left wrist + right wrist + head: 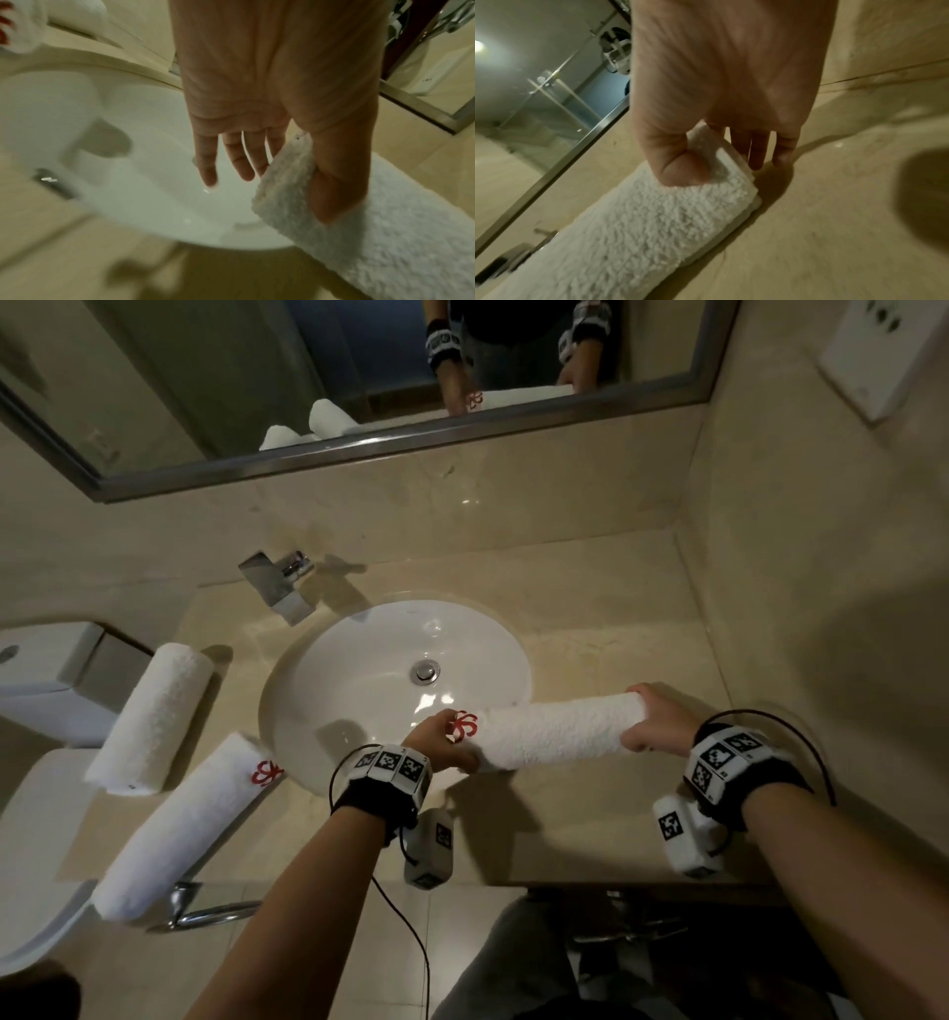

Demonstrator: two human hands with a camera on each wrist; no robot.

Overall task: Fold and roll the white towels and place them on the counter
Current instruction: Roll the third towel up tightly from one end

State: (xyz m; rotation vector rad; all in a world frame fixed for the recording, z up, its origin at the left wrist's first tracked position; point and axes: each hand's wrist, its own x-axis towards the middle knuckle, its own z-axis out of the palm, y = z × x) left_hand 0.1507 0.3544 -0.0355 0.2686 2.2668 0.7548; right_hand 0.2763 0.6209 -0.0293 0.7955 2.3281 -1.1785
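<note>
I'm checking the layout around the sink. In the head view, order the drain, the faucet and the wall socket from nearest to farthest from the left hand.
From the left hand, which holds one end of the rolled towel:
1. Drain, just beyond the hand, in the basin.
2. Faucet, farther back and to the left, on the counter.
3. Wall socket, far off at the upper right.

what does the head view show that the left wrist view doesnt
Only the head view shows the right hand gripping the far end of the rolled towel, two finished rolls on the counter left of the sink, the faucet and the mirror.

Only the left wrist view shows the palm side of the left hand: thumb pressed on the towel, fingers straight.

Both show the left hand, the towel's left end and the white sink.
</note>
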